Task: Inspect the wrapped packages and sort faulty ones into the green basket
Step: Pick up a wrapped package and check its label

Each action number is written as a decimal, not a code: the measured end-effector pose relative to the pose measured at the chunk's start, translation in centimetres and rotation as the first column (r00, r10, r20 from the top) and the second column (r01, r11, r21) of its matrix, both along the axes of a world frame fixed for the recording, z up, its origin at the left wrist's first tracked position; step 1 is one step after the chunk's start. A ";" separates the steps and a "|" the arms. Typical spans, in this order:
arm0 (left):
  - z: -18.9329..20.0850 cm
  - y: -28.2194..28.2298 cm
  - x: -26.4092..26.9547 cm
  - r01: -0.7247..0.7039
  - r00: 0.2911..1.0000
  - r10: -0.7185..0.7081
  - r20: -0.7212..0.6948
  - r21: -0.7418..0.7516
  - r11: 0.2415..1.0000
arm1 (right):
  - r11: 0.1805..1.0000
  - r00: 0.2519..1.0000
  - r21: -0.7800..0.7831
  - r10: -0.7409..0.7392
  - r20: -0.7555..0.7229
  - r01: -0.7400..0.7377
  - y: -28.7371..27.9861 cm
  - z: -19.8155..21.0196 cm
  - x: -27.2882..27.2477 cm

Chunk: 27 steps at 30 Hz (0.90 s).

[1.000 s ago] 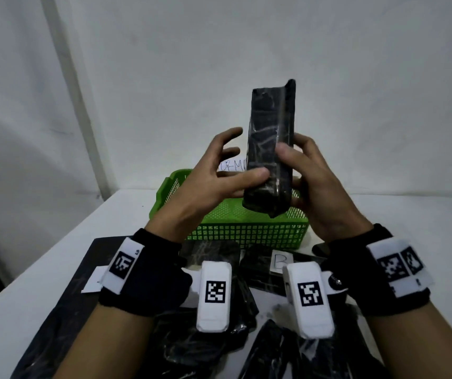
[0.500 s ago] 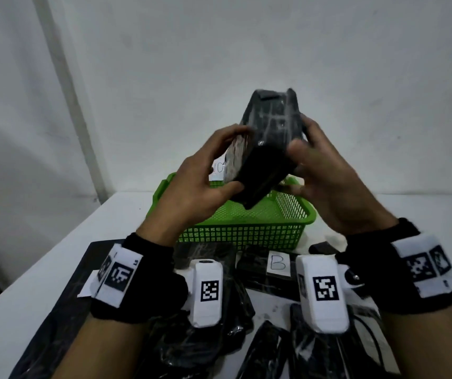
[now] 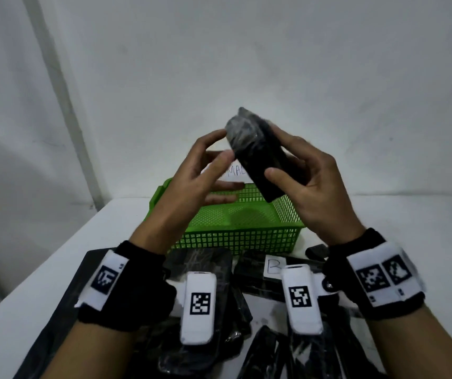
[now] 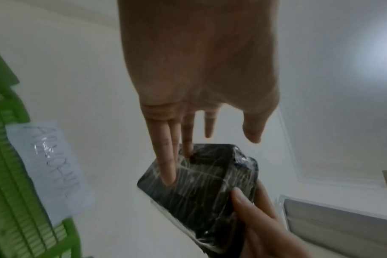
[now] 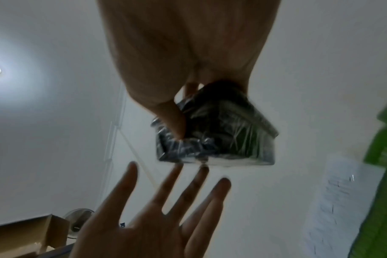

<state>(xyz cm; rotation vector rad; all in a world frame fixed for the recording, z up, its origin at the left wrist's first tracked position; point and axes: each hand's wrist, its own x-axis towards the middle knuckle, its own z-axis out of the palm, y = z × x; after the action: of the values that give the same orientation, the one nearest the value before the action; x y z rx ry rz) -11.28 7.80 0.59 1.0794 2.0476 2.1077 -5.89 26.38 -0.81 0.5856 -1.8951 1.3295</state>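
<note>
Above the green basket, the right hand grips a black film-wrapped package, thumb and curled fingers around it, while the left hand hovers beside it, fingers spread. No package shows inside the basket. More wrapped packages wait on the near table, so sorting looks barely begun.

Held package: black rectangular package is showing a glossy, crinkled clear-film wrap, catching streaks of light.
Basket: green plastic mesh basket is looking hard, with grid-pierced walls.
Table: white table is appearing smooth and matt.
Wrist bands: black cloth bands are looking soft and matt.
Labels: white paper label is sitting matt on glossy black wrapped packages at the table's near edge.
</note>
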 end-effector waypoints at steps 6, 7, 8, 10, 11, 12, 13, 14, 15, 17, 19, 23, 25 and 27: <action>3.2 2.4 -1.0 0.021 0.968 -0.032 0.247 0.045 0.999 | 0.951 0.986 0.262 -0.166 -0.025 0.166 3.3 0.6 1.2; 3.4 3.1 -1.1 0.037 0.964 -0.047 0.260 0.044 0.998 | 0.950 0.974 0.218 -0.226 -0.008 0.223 4.1 0.6 1.4; 3.5 3.8 -1.2 0.056 0.960 -0.066 0.273 0.044 0.997 | 0.952 0.964 0.173 -0.263 0.045 0.252 4.8 0.7 1.8; 3.4 5.9 -1.2 0.096 0.948 -0.098 0.302 0.024 0.995 | 0.961 0.944 0.094 -0.273 0.186 0.260 6.9 0.7 2.6; 3.4 7.0 -1.1 0.102 0.945 -0.096 0.312 -0.006 0.995 | 0.957 0.931 0.092 -0.290 0.224 0.276 7.8 0.6 3.0; 3.2 8.5 -1.0 0.109 0.944 -0.085 0.319 -0.058 0.992 | 0.940 0.908 0.119 -0.341 0.243 0.321 9.1 0.3 3.4; 2.9 9.8 -1.1 0.102 0.951 -0.055 0.305 -0.139 0.985 | 0.916 0.880 0.156 -0.399 0.257 0.370 10.0 0.0 3.7; 2.4 11.2 -1.4 0.082 0.964 -0.013 0.264 -0.252 0.964 | 0.890 0.848 0.189 -0.454 0.274 0.416 11.1 -0.4 4.0; 1.9 12.8 -1.7 0.053 0.982 0.022 0.190 -0.381 0.923 | 0.866 0.814 0.211 -0.498 0.297 0.453 12.4 -0.9 4.3; 1.2 15.4 -2.2 -0.038 0.999 0.030 -0.023 -0.597 0.801 | 0.841 0.765 0.239 -0.541 0.349 0.486 14.9 -1.9 4.4; 0.7 17.2 -2.3 -0.133 0.977 -0.023 -0.213 -0.689 0.712 | 0.817 0.706 0.289 -0.577 0.411 0.499 17.1 -3.2 3.7; -0.3 20.2 -2.8 -0.179 0.940 -0.095 -0.328 -0.708 0.683 | 0.796 0.599 0.360 -0.603 0.527 0.486 20.9 -6.5 0.0; -0.7 21.4 -3.7 -0.163 0.937 -0.141 -0.320 -0.757 0.633 | 0.804 0.559 0.384 -0.593 0.580 0.454 22.1 -8.1 -2.4; -0.9 22.3 -4.7 -0.154 0.936 -0.179 -0.304 -0.809 0.568 | 0.812 0.525 0.399 -0.582 0.622 0.427 23.1 -9.6 -4.6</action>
<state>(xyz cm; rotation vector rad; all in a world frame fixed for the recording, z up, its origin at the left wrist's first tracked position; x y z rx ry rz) -15.94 30.07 -0.30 1.2827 2.6710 0.6622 -10.47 49.43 -10.38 -0.5233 -2.5778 1.0255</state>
